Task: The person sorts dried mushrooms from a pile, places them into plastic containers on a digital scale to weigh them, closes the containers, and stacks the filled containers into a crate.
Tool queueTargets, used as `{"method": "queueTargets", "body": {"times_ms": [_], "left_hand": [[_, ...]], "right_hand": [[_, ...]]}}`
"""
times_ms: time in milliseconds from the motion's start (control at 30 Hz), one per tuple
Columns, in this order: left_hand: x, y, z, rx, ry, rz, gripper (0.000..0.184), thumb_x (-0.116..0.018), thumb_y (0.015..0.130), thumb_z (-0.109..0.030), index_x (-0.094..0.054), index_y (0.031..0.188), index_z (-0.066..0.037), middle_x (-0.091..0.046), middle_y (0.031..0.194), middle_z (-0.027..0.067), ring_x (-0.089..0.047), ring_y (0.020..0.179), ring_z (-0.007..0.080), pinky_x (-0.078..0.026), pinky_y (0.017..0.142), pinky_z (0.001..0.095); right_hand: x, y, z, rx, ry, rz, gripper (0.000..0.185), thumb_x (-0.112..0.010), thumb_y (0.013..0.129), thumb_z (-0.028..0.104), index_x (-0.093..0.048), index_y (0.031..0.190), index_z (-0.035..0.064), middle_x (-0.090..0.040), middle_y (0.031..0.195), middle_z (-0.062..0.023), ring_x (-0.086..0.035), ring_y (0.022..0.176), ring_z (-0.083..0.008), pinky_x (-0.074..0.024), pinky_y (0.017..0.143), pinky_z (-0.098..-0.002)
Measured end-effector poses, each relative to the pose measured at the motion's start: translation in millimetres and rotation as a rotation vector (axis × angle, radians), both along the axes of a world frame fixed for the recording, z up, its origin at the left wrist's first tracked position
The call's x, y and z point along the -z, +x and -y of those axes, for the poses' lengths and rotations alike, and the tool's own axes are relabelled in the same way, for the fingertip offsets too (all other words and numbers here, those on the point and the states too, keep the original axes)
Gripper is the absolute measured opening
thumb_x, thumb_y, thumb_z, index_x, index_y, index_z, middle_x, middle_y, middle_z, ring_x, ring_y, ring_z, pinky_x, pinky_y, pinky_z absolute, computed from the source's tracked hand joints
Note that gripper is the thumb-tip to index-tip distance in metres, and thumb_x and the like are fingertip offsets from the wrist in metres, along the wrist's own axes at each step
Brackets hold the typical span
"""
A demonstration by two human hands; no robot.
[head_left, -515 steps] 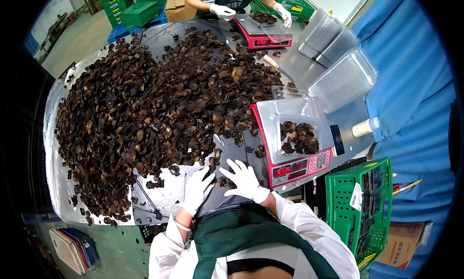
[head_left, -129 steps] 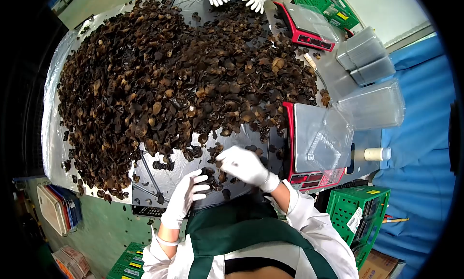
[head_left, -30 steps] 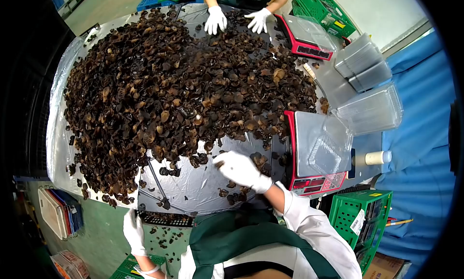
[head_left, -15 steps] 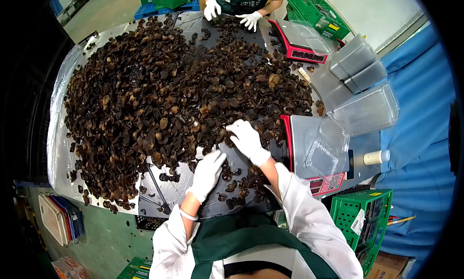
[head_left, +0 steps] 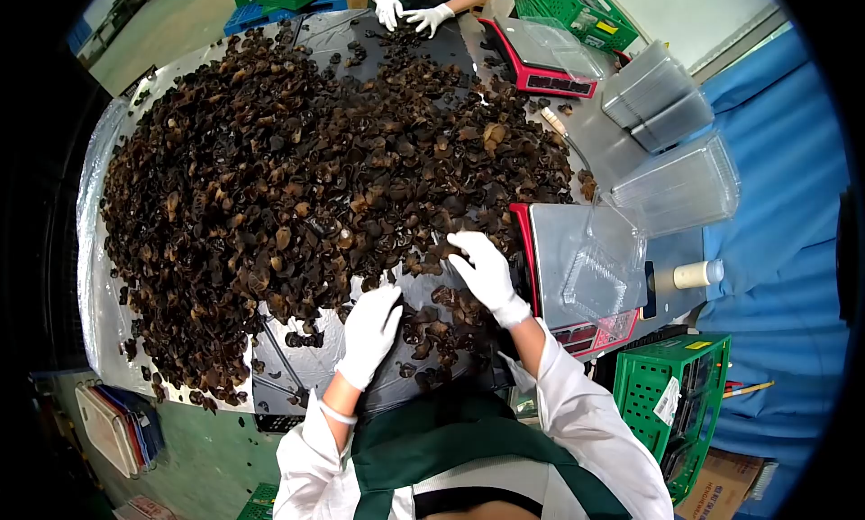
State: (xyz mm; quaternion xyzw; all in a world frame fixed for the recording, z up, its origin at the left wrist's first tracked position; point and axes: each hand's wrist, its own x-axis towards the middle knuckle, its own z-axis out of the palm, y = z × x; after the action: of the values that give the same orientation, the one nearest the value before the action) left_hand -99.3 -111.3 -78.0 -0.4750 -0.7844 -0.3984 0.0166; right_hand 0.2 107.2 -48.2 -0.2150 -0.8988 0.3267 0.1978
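A large heap of dark brown, curled pieces (head_left: 270, 177) covers much of the table (head_left: 306, 340). My left hand (head_left: 370, 332), in a white glove, rests at the front edge of the heap, fingers apart, holding nothing I can see. My right hand (head_left: 487, 272), also gloved, touches the heap's near edge with thumb and fingers spread. Between and below my hands lies a small loose group of pieces (head_left: 441, 326). Right of my right hand stands a red scale (head_left: 550, 268) with an open clear plastic box (head_left: 596, 281) on its plate.
Across the table a co-worker's gloved hands (head_left: 410, 13) touch pieces, beside a second red scale (head_left: 541, 60). Stacked clear boxes (head_left: 676, 182), a white-handled tool (head_left: 554, 121), a phone (head_left: 649, 290) and a bottle (head_left: 698, 274) are at the right. A green crate (head_left: 644, 394) stands lower right.
My left hand came back from beyond the table's front edge to the heap. My right hand moved right and slightly down since half a second ago. More pieces lie near me; the co-worker's hands came together.
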Motion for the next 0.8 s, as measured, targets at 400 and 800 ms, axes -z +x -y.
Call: {"method": "queueTargets", "body": {"times_ms": [400, 800], "left_hand": [[-0.9, 23.6, 30.3, 0.407, -0.239, 0.058, 0.038, -0.063, 0.087, -0.027, -0.062, 0.122, -0.014, -0.060, 0.127, 0.0085, -0.058, 0.111, 0.0279, -0.046, 0.094, 0.0389], [-2.9, 10.4, -4.0, 0.050, -0.050, 0.075, 0.017, -0.069, 0.080, -0.015, -0.065, 0.094, -0.005, -0.064, 0.089, 0.0085, -0.060, 0.085, 0.0269, -0.049, 0.076, 0.0358]], "right_hand": [[11.7, 78.2, 59.3, -0.467, 0.361, 0.287, 0.040, -0.061, 0.076, 0.008, -0.065, 0.115, 0.0168, -0.055, 0.130, -0.0114, -0.049, 0.122, -0.0361, -0.0426, 0.097, -0.0473], [-1.8, 72.5, 23.4, -0.025, 0.024, 0.021, 0.030, -0.065, 0.085, 0.017, -0.065, 0.114, 0.0072, -0.061, 0.119, -0.0154, -0.057, 0.111, -0.0316, -0.0452, 0.096, -0.0386]]}}
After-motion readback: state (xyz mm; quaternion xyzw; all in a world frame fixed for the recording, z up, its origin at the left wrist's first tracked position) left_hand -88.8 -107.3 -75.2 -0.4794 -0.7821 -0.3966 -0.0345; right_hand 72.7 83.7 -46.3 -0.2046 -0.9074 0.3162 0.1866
